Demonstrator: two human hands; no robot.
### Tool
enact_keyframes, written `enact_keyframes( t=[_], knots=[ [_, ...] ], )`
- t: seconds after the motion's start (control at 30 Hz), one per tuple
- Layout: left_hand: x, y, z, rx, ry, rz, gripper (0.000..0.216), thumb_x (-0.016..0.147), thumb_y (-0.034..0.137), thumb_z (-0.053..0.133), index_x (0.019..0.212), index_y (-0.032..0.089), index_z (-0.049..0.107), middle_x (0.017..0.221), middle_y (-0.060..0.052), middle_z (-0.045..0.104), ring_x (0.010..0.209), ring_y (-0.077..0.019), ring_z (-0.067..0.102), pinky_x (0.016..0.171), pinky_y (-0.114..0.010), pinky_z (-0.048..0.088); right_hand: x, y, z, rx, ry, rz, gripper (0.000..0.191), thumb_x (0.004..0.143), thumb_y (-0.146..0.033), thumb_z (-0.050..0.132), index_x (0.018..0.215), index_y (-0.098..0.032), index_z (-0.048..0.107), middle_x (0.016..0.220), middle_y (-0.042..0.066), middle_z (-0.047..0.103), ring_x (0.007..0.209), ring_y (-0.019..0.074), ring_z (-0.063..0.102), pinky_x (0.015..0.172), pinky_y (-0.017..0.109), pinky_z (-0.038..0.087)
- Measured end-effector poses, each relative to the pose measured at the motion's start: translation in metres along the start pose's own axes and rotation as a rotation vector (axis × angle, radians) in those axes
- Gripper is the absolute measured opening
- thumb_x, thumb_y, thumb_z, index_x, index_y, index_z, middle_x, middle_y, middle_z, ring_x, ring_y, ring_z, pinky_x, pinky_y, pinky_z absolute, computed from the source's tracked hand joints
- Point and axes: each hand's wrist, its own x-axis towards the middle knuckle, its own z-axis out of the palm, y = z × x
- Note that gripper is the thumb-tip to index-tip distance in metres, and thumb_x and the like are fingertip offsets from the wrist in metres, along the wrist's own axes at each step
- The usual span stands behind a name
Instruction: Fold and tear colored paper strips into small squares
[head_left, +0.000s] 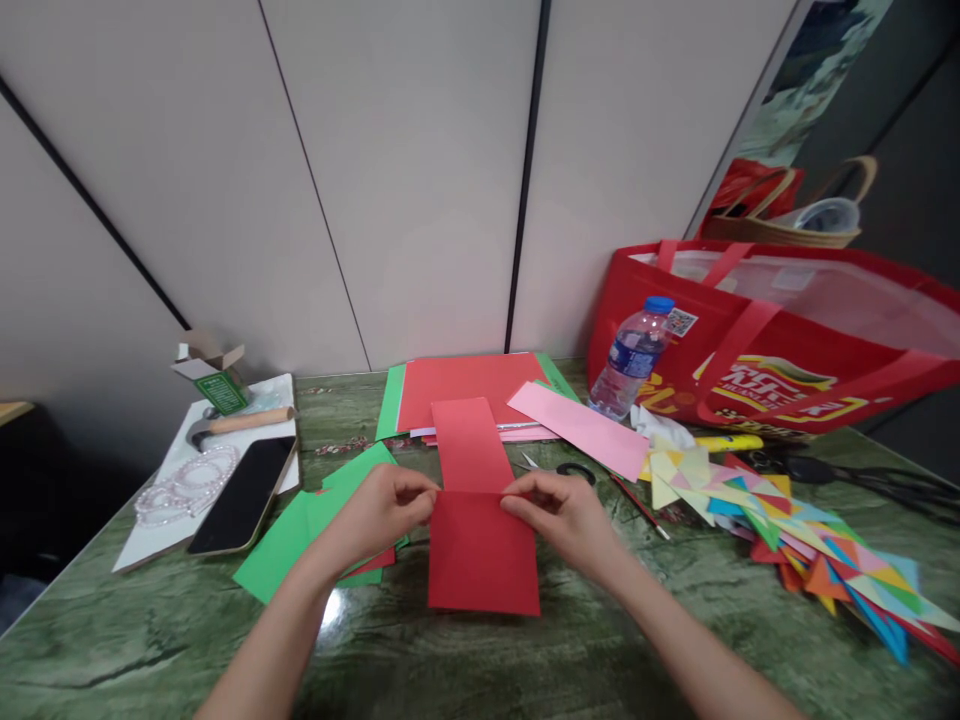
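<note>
though perhaps folded, paper (482, 530) points forward

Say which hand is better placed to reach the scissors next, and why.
Probably the right hand: the scissors lie just beyond it, while the left hand is across the red paper. Both hands pinch that paper.

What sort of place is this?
Likely an indoor craft table: a part-folded red paper strip, a stack of colored sheets and a pile of multicolored paper pieces.
</note>
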Motion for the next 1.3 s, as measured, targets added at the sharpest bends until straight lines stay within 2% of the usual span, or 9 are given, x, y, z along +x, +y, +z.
enact_keyframes(
  t=[0.17,0.33,0.5,0.6,0.7,0.87,1.03,1.17,1.3],
  knots=[
    [0.002,0.000,0.003,-0.071,0.029,-0.005,0.021,0.078,0.031,0.044,0.078,0.016,0.059,0.067,0.001,0.056,0.061,-0.0121,0.050,0.055,-0.021,0.038,0.000,0.003,0.007,0.041,0.020,0.042,0.018,0.073,-0.033,0.059,0.069,-0.017,0.064,0.063,0.001,0.066,0.056,0.0135,0.058,0.049,0.022,0.044],
    [-0.002,-0.015,-0.024,0.416,0.247,-0.035,0.024,0.080,0.028,0.040,0.075,0.018,0.060,0.072,-0.003,0.063,0.069,-0.0174,0.055,0.060,-0.024,0.038,-0.001,0.013,0.010,-0.144,-0.063,-0.143,0.024,0.084,-0.032,0.047,0.093,-0.018,0.064,0.086,0.006,0.069,0.079,0.0184,0.063,0.070,0.030,0.050],
    [-0.014,-0.038,-0.061,0.851,0.259,-0.434,0.030,0.081,0.026,0.035,0.097,0.020,0.060,0.089,-0.013,0.066,0.086,-0.0306,0.060,0.064,-0.035,0.041,-0.004,0.031,0.014,-0.490,-0.161,-0.281,0.062,0.072,-0.017,0.062,0.129,-0.019,0.040,0.133,0.012,0.044,0.127,0.0249,0.032,0.102,0.045,0.031],
    [-0.012,-0.039,-0.058,0.969,0.257,-0.528,0.036,0.080,0.022,0.037,0.112,0.017,0.053,0.105,-0.018,0.060,0.096,-0.0338,0.057,0.066,-0.038,0.044,-0.005,0.039,0.018,-0.599,-0.272,-0.239,0.071,0.067,-0.011,0.065,0.132,-0.018,0.037,0.134,0.014,0.042,0.125,0.0268,0.035,0.102,0.047,0.031],
    [-0.003,-0.033,-0.040,0.968,0.307,-0.425,0.037,0.080,0.018,0.039,0.114,0.012,0.052,0.111,-0.018,0.056,0.101,-0.0315,0.054,0.074,-0.038,0.043,-0.006,0.041,0.020,-0.659,-0.325,-0.191,0.058,0.068,-0.012,0.064,0.123,-0.020,0.049,0.128,0.014,0.049,0.118,0.0282,0.045,0.096,0.045,0.039],
    [0.014,-0.025,-0.004,0.497,0.381,-0.152,0.027,0.083,0.028,0.040,0.099,0.015,0.057,0.096,-0.011,0.064,0.085,-0.0219,0.060,0.075,-0.031,0.043,-0.004,0.036,0.019,-0.667,-0.304,-0.204,0.030,0.072,-0.017,0.063,0.101,-0.021,0.065,0.120,0.012,0.057,0.112,0.0296,0.051,0.092,0.044,0.043],
    [0.021,-0.024,0.020,-0.207,0.238,-0.217,0.024,0.079,0.038,0.045,0.074,0.017,0.054,0.069,-0.003,0.062,0.060,-0.0167,0.059,0.057,-0.028,0.047,0.000,0.029,0.019,-0.462,-0.154,-0.262,0.021,0.084,-0.015,0.047,0.089,-0.019,0.067,0.096,0.008,0.069,0.097,0.0219,0.060,0.087,0.037,0.046],
    [0.021,-0.020,0.028,-0.615,0.130,-0.261,0.033,0.083,0.045,0.040,0.090,0.016,0.054,0.079,-0.006,0.066,0.068,-0.0171,0.063,0.066,-0.032,0.050,-0.001,0.019,0.017,-0.292,0.032,-0.323,0.022,0.086,-0.017,0.043,0.096,-0.020,0.062,0.095,0.008,0.068,0.095,0.0191,0.060,0.086,0.034,0.046],
    [0.021,-0.017,0.029,-0.950,0.178,-0.258,0.035,0.083,0.042,0.044,0.109,0.019,0.047,0.090,-0.008,0.066,0.071,-0.0170,0.064,0.064,-0.031,0.050,-0.008,0.002,0.016,-0.138,-0.072,-0.346,0.019,0.086,-0.019,0.043,0.092,-0.020,0.061,0.094,0.007,0.067,0.095,0.0176,0.060,0.085,0.031,0.046]
  ],
)
